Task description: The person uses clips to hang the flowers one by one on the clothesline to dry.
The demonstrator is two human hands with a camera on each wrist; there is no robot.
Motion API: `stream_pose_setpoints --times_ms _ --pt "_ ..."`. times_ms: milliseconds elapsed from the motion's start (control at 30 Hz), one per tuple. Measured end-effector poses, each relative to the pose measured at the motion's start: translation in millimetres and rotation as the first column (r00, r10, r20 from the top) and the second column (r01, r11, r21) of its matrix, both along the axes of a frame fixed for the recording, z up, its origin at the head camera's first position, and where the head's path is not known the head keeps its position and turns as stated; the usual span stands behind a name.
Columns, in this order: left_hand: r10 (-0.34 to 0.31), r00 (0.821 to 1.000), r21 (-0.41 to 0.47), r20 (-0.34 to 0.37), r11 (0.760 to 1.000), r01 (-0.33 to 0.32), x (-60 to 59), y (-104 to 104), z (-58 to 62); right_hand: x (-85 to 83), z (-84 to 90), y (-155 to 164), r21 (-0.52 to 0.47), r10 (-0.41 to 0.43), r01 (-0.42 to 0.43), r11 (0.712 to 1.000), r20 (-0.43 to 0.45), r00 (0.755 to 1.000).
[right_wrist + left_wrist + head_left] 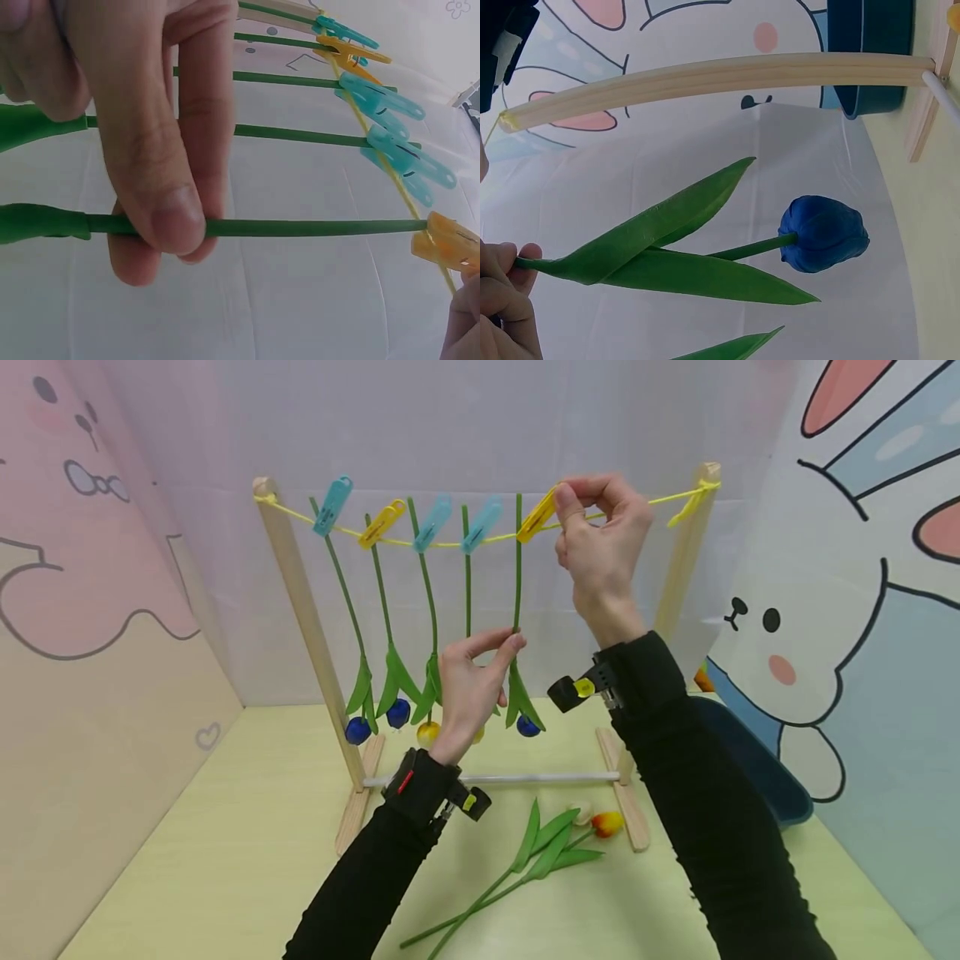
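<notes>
A wooden rack (300, 610) carries a yellow string (675, 495) with several tulips hanging head down from blue and yellow clothespins. My left hand (513, 639) pinches the green stem (315, 226) of the rightmost tulip between thumb and forefinger. Its blue head (823, 232) and leaves (667, 225) hang below my fingers (510, 274). My right hand (562, 502) pinches the yellow clothespin (537, 517) that sits on the string at the top of that stem. In the right wrist view the clothespin (450, 241) is at the stem's end, far from the pinching left fingers (176, 217).
Tulips with green leaves (543, 847) and an orange-yellow head (607, 822) lie on the pale green table in front of the rack's base rod (540, 777). A dark blue bin (757, 768) stands at the right behind my forearm. Cartoon wall panels close in both sides.
</notes>
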State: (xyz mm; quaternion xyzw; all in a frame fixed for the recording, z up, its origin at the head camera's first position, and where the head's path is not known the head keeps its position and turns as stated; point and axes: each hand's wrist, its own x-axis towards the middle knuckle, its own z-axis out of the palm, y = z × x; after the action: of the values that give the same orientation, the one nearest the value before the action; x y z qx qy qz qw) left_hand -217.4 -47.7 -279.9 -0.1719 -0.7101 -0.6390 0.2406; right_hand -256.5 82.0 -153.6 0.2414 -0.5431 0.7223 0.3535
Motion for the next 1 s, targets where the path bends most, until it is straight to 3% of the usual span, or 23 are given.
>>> stream_pose_setpoints --times_ms 400,500,733,867,900,1000 --pt "0.003 1.0 -0.018 0.006 1.0 -0.003 1.5 1.5 -0.9 3.3 0.5 0.7 0.038 0.042 -0.045 0.998 0.075 0.996" --pt "0.002 1.0 -0.023 0.005 1.0 -0.002 1.7 1.8 -1.0 2.8 -0.4 2.7 0.061 0.059 -0.062 0.996 0.056 0.997" --pt "0.016 1.0 -0.056 -0.014 0.998 -0.016 1.9 1.5 -3.3 3.1 -5.8 12.5 0.217 0.019 -0.023 0.976 0.019 1.0" --pt "0.037 0.991 -0.085 -0.126 0.995 -0.048 7.2 0.9 -17.3 10.4 -18.6 24.5 0.284 -0.05 0.068 0.956 -0.069 0.996" --pt "0.042 0.978 -0.081 -0.203 0.995 -0.06 -7.9 0.1 -40.3 13.4 -23.8 29.2 0.292 -0.064 0.091 0.952 -0.102 0.993" --pt "0.077 0.923 -0.116 -0.377 0.985 -0.13 1.7 -0.8 -61.1 22.0 -45.6 47.2 0.313 -0.092 0.152 0.938 -0.198 0.976"
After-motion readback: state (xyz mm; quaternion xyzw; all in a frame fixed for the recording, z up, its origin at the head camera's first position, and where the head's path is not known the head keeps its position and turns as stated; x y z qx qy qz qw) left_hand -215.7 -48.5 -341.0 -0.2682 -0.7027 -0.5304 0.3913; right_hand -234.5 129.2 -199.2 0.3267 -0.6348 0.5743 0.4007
